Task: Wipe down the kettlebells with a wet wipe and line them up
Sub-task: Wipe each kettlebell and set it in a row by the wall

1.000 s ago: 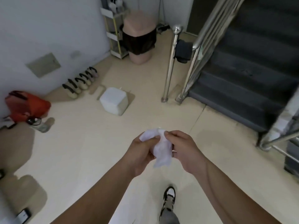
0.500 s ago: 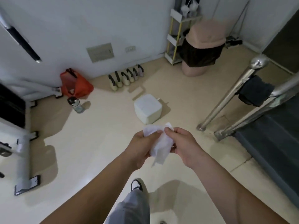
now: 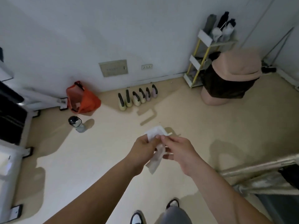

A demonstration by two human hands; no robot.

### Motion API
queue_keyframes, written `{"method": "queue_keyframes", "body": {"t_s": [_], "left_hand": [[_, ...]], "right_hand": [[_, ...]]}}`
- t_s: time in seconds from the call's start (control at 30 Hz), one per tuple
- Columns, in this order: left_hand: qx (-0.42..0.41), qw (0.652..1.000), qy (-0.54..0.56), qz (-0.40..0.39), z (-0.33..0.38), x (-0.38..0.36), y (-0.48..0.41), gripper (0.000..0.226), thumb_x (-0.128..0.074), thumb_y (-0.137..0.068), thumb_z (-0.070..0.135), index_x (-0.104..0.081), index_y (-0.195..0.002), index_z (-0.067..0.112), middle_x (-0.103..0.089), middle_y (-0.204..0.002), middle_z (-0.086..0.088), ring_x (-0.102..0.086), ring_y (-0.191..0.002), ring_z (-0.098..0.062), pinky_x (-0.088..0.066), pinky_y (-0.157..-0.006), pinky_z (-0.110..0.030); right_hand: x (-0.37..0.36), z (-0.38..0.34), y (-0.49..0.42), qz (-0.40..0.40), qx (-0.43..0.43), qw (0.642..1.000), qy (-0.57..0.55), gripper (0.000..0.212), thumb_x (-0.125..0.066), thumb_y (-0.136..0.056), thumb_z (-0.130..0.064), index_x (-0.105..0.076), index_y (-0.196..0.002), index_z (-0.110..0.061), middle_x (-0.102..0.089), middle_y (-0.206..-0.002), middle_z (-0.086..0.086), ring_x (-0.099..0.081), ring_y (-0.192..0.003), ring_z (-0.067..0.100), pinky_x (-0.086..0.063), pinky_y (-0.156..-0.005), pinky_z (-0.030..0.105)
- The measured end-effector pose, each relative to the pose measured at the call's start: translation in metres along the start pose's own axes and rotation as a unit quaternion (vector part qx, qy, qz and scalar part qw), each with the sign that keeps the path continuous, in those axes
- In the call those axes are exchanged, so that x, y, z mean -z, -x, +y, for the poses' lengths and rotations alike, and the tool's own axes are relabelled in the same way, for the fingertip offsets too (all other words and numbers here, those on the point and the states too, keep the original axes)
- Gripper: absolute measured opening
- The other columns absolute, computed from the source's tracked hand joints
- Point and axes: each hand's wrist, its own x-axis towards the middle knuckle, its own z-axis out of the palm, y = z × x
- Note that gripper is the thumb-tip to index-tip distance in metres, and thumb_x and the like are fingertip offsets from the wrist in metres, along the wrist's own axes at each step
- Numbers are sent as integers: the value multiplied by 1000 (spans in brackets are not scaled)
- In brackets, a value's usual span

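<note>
Several small kettlebells (image 3: 137, 97) with black handles stand in a row on the floor against the far wall. A white wet wipe (image 3: 156, 156) hangs between my hands at chest height. My left hand (image 3: 142, 147) grips its upper left part, and my right hand (image 3: 177, 148) pinches its upper edge with thumb and forefinger. Behind the hands, a white wipe box (image 3: 156, 130) on the floor is mostly hidden. The kettlebells lie well beyond both hands, up and to the left.
An orange bag (image 3: 82, 100) and a water bottle (image 3: 76, 124) sit left of the kettlebells. A tan bin with a black liner (image 3: 229, 81) and a shelf rack (image 3: 205, 57) stand at the right. Exercise equipment (image 3: 14, 120) fills the left edge; a steel railing (image 3: 258, 168) runs at lower right.
My view has swung left, away from the stairs, toward the wall and the kettlebells. Both hands have kept hold of the wipe, which now hangs longer between them.
</note>
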Motion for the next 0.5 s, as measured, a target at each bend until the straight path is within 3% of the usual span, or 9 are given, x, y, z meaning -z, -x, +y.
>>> {"method": "queue_keyframes", "body": {"t_s": [0.1, 0.2, 0.37, 0.5], "left_hand": [[1, 1000, 3, 13, 24, 8, -81, 32, -48, -105, 33, -73, -108, 13, -76, -106, -14, -73, -104, -30, -54, -98, -52], [16, 997, 12, 75, 46, 20, -157, 31, -49, -100, 36, -73, -108, 17, -77, -106, -10, -73, -104, -29, -54, -99, -55], [30, 982, 24, 184, 94, 50, -254, 25, -52, -101, 31, -75, -103, 21, -78, -100, -2, -74, -99, -22, -57, -95, -50], [35, 972, 28, 230, 128, 92, -324, 26, -52, -98, 37, -74, -109, 28, -76, -107, 4, -70, -105, -19, -56, -98, -46]], "right_hand": [[9, -41, -78, -29, -11, 999, -22, 22, -69, -98, -25, -77, -106, -6, -78, -101, 16, -76, -93, 33, -61, -89, 47], [13, -79, -158, -40, -14, 999, -3, 20, -68, -98, -20, -77, -108, -5, -79, -101, 16, -76, -94, 33, -61, -87, 43], [-1, -152, -269, -60, -15, 996, 70, 17, -64, -100, -20, -78, -106, -11, -80, -97, 8, -78, -91, 28, -63, -86, 43], [-26, -210, -346, -80, -36, 993, 84, 17, -62, -102, -20, -76, -109, -14, -80, -98, 6, -78, -91, 27, -63, -85, 43]]}}
